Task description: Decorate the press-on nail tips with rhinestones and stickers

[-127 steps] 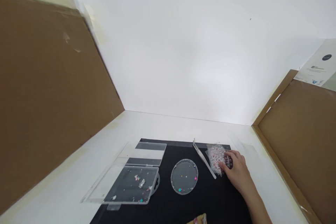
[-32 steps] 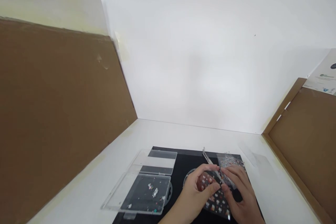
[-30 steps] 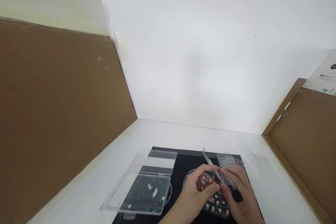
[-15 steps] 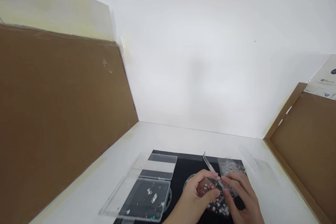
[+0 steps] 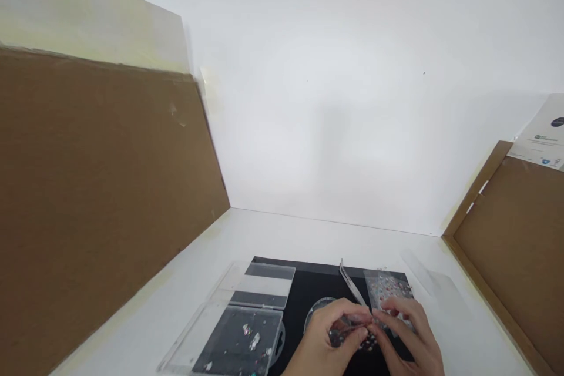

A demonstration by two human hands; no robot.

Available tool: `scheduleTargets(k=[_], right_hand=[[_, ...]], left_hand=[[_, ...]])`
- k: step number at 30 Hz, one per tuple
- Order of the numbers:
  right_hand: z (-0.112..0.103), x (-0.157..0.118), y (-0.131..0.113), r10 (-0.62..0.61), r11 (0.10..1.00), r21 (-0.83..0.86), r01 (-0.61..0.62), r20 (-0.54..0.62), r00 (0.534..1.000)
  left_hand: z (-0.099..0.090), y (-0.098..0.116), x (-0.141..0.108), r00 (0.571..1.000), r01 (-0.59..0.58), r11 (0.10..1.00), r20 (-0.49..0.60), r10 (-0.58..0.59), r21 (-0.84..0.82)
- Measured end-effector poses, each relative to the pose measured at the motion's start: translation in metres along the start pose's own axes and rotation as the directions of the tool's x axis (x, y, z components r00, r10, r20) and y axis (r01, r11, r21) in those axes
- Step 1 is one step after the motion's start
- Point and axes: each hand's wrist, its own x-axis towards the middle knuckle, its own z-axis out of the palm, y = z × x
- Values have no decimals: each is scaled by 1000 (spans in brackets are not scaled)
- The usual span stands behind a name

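Note:
A clear bag with small red, white and dark pieces (image 5: 335,337) is pinched between thumb and fingers of my left hand (image 5: 331,329). Beside it, my right hand (image 5: 412,332) has its thumb and forefinger closed at the same bag's edge, and the fingertips of both hands nearly meet. Metal tweezers (image 5: 351,285) lie just beyond the fingers on a black mat (image 5: 315,283). A second clear bag of small pieces (image 5: 388,286) lies flat behind my right hand. Part of a round clear dish (image 5: 314,308) shows behind my left hand.
An opened clear plastic case (image 5: 233,338) with shiny flakes lies at the left, partly on the mat. Clear film (image 5: 434,279) rests at the right. Cardboard panels (image 5: 101,170) (image 5: 515,247) stand on both sides, with a white wall behind.
The held bag has tilted and folded, so fewer of its pieces show. My hands have shifted slightly downward in view, and the whole scene sits a little lower and further left.

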Motion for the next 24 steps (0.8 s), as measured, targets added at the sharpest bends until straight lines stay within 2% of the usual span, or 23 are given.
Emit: scheduleTargets(k=[7, 10, 14, 24], right_hand=[[-1, 6, -1, -38, 994, 105, 32, 64, 997], [-3, 9, -3, -44, 990, 136, 32, 85, 995], [-5, 11, -4, -37, 985, 171, 18, 111, 993], [-8, 11, 4, -69, 975, 219, 36, 146, 987]], left_hand=[[0, 6, 0, 997, -65, 995, 29, 67, -70], [0, 14, 3, 983, -182, 983, 1, 183, 31], [-2, 17, 4, 937, -349, 929, 15, 350, 118], [-1, 20, 1, 892, -450, 842, 101, 441, 298]])
